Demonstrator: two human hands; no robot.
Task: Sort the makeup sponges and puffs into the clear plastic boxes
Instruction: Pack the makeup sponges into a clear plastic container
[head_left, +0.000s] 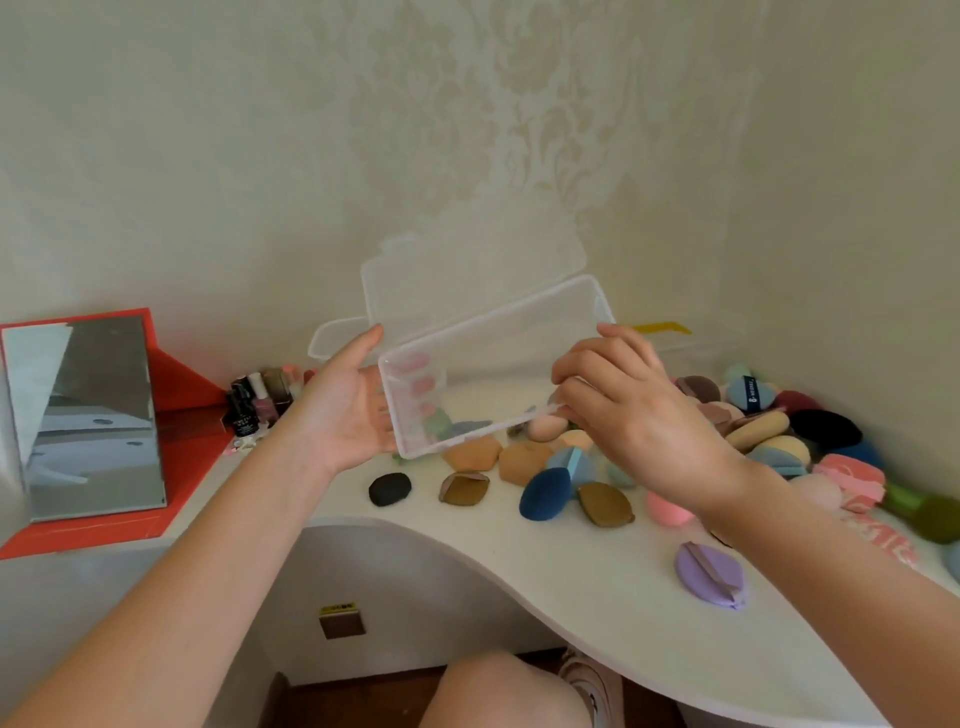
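I see a mirror (93, 415) leaning on a red stand (182, 384) at the table's (597, 587) left end, with nail polish bottles (254, 405) just beside it toward the back. A yellow strip (660, 328) lies by the back edge, right of centre.

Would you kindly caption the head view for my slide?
Left hand and right hand hold an open clear plastic box above a white desk strewn with makeup sponges and puffs.
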